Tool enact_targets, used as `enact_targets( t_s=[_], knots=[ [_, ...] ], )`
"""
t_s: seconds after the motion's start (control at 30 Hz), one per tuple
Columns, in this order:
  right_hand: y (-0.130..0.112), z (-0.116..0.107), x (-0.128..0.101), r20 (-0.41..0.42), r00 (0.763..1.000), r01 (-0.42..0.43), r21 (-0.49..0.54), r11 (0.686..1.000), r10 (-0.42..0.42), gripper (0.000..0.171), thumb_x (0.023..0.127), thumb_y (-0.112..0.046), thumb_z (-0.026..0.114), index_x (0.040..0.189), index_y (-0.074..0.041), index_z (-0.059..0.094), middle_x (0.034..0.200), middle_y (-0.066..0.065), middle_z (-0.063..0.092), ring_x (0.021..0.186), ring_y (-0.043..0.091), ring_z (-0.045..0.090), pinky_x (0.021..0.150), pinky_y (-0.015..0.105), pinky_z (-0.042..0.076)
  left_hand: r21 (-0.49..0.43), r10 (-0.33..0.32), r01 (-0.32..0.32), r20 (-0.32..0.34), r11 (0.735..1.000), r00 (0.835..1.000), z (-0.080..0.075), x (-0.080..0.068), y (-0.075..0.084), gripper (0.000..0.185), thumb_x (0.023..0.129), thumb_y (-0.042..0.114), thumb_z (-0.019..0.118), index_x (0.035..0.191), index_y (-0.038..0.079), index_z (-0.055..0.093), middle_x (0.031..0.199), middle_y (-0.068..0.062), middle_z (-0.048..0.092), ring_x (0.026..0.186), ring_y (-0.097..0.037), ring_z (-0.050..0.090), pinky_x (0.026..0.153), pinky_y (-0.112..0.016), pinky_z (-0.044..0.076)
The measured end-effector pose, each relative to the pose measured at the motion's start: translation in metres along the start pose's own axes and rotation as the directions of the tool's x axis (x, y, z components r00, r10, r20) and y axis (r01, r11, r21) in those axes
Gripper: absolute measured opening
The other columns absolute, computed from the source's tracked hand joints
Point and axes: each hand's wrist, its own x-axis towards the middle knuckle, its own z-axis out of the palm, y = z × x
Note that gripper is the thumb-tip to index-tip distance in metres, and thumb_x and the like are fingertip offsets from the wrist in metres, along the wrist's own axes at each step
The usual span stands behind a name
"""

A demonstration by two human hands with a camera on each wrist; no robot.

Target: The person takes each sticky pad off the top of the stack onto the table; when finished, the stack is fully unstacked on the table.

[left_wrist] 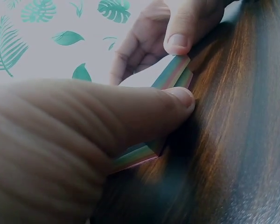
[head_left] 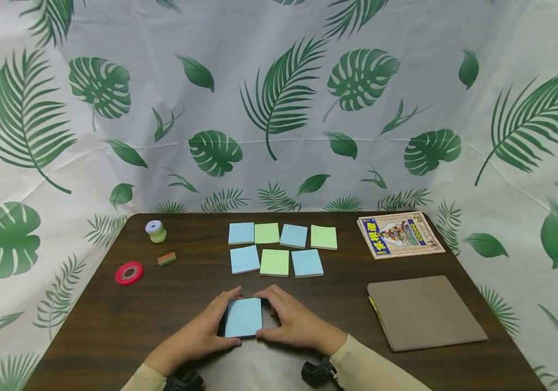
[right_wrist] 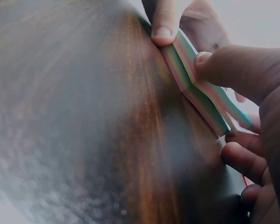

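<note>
Leafy backdrop, dark table (head_left: 162,304), and I've got both hands, left (head_left: 196,334) and right (head_left: 293,323), pinching the pad (head_left: 243,317) at the near edge; light, floppy stack, so I'd hold its side edges.

The pad (head_left: 243,317) between my fingers is pale blue on top, its edge (right_wrist: 200,88) banded green, pink and blue. At twelve o'clock lie seven notes (head_left: 281,248), blue and light green by turns. At ten o'clock: a red tape ring (head_left: 130,272), a green-and-orange eraser (head_left: 167,259), a spool (head_left: 156,231) lilac over lime. At two o'clock a tan book (head_left: 399,234) with a blue, yellow-lettered strip; at three a plain brown folder (head_left: 425,312). The table (head_left: 127,320) is dark wood-grain; the cloth (head_left: 279,108) white with green leaves.
</note>
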Motion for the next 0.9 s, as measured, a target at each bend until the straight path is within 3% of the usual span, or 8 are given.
enact_targets(
  t_s=[0.3, 0.4, 0.57, 0.7, 0.8, 0.9],
  knots=[
    [0.005, -0.003, -0.004, -0.005, 0.999, -0.049, 0.166, 0.985, 0.051, 0.077, 0.09, -0.024, 0.09, 0.152, -0.016, 0.046, 0.116, -0.002, 0.057, 0.1, 0.014, 0.058, 0.089, 0.023, 0.05, -0.06, -0.056, 0.057, 0.016, 0.997, 0.998, -0.001, 0.0, 0.002, 0.112, 0.09, 0.038, 0.091, 0.173, 0.011, 0.021, 0.167, -0.016, 0.047, 0.161, -0.049, 0.032, 0.122, -0.076, 0.028],
    [0.008, -0.003, -0.005, -0.001, 0.997, -0.074, 0.225, 0.972, 0.076, 0.077, 0.089, -0.022, 0.091, 0.15, -0.021, 0.044, 0.112, -0.003, 0.061, 0.102, 0.013, 0.06, 0.093, 0.025, 0.05, -0.072, -0.072, 0.073, 0.022, 0.995, 0.997, -0.001, 0.0, 0.002, 0.113, 0.09, 0.038, 0.092, 0.173, 0.011, 0.02, 0.166, -0.019, 0.046, 0.16, -0.05, 0.032, 0.122, -0.076, 0.028],
    [0.011, -0.003, -0.008, -0.018, 0.994, -0.096, 0.292, 0.951, 0.106, 0.075, 0.09, -0.02, 0.091, 0.147, -0.027, 0.044, 0.134, -0.006, 0.059, 0.112, 0.013, 0.059, 0.101, 0.03, 0.049, -0.089, -0.083, 0.085, 0.032, 0.992, 0.996, -0.001, 0.001, 0.002, 0.113, 0.091, 0.038, 0.091, 0.174, 0.011, 0.019, 0.166, -0.02, 0.045, 0.16, -0.051, 0.031, 0.122, -0.076, 0.029],
    [0.012, -0.004, -0.008, -0.038, 0.992, -0.099, 0.309, 0.946, 0.117, 0.068, 0.089, -0.019, 0.091, 0.139, -0.024, 0.045, 0.147, -0.004, 0.057, 0.125, 0.015, 0.058, 0.109, 0.032, 0.047, -0.098, -0.083, 0.086, 0.031, 0.992, 0.996, -0.001, 0.001, 0.002, 0.112, 0.092, 0.037, 0.09, 0.174, 0.012, 0.019, 0.169, -0.021, 0.041, 0.162, -0.055, 0.025, 0.123, -0.076, 0.026],
    [0.012, -0.004, -0.007, -0.064, 0.991, -0.093, 0.303, 0.948, 0.118, 0.059, 0.091, -0.017, 0.09, 0.129, -0.019, 0.045, 0.146, -0.001, 0.058, 0.132, 0.016, 0.057, 0.114, 0.032, 0.045, -0.072, -0.05, 0.051, 0.014, 0.996, 0.999, -0.001, 0.001, 0.001, 0.111, 0.092, 0.034, 0.091, 0.173, 0.009, 0.019, 0.168, -0.017, 0.045, 0.161, -0.051, 0.029, 0.124, -0.075, 0.027],
    [0.011, -0.003, -0.006, -0.1, 0.988, -0.088, 0.277, 0.957, 0.12, 0.051, 0.093, -0.018, 0.088, 0.123, -0.018, 0.046, 0.135, -0.002, 0.058, 0.128, 0.014, 0.056, 0.111, 0.03, 0.045, -0.029, -0.01, 0.01, -0.01, 1.0, 1.0, -0.002, 0.0, 0.0, 0.111, 0.091, 0.031, 0.092, 0.172, 0.007, 0.021, 0.162, -0.008, 0.052, 0.157, -0.039, 0.041, 0.125, -0.065, 0.033]
  ],
)
